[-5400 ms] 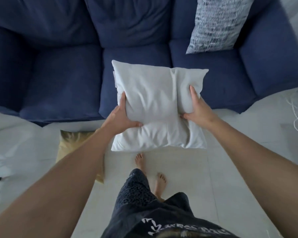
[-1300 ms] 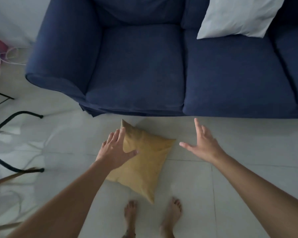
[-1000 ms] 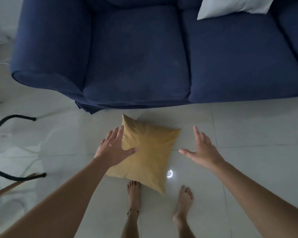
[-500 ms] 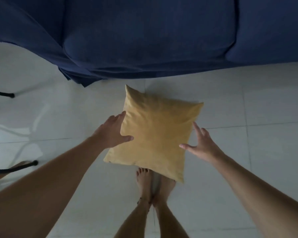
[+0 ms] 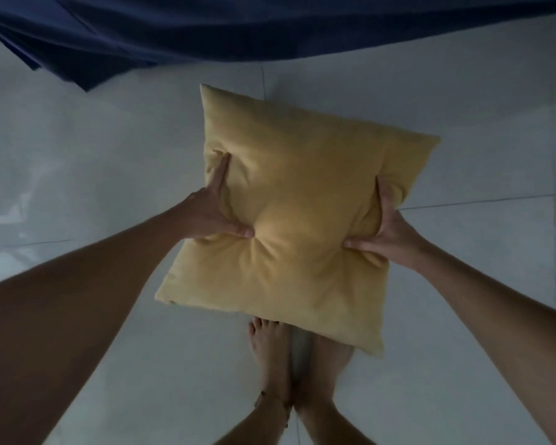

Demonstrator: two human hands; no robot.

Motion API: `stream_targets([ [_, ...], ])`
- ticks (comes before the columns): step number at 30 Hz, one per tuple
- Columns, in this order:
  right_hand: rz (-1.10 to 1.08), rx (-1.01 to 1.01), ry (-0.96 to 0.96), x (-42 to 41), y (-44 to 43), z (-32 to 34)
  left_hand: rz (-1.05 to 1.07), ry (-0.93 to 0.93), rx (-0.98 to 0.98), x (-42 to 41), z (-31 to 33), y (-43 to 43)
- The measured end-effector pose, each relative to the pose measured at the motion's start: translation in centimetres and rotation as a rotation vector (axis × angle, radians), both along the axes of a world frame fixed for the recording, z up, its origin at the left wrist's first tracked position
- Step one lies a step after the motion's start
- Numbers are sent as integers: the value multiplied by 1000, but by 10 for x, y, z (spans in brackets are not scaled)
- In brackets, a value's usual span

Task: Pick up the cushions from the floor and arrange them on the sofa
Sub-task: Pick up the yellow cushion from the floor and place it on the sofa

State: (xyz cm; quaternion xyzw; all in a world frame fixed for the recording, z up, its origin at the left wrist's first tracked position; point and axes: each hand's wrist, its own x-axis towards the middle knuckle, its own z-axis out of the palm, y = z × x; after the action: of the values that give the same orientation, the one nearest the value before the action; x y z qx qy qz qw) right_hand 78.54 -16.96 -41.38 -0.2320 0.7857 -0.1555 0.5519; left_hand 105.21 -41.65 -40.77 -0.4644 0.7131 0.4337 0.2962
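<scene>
1. Yellow cushion [image 5: 289, 213], centre of frame above the pale floor [image 5: 77, 162]: left hand [image 5: 212, 213] and right hand [image 5: 389, 232] pinch its side edges, thumbs dimpling the fabric.
2. It looks soft and light; a two-sided squeeze suits it.
3. Blue sofa [image 5: 206, 27] lies along the top.

Plain mustard-yellow cushion [image 5: 289, 226], navy sofa [image 5: 206, 24], pale tiles [image 5: 93, 139]

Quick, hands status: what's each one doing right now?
Left hand: closed on the left edge of the cushion, thumb pressed into it.
Right hand: closed on the cushion's right edge.
</scene>
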Motion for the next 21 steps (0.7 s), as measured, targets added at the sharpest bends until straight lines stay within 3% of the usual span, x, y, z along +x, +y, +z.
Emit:
stream_targets([
  [3,-1,-56,2,0,-5,19,14,55,-25,-7,19,5],
  [7,16,-48,17,-4,-8,92,5,88,6,-13,89,12],
  [21,82,-119,194,-72,-35,483,62,248,-130,-56,461,-17],
])
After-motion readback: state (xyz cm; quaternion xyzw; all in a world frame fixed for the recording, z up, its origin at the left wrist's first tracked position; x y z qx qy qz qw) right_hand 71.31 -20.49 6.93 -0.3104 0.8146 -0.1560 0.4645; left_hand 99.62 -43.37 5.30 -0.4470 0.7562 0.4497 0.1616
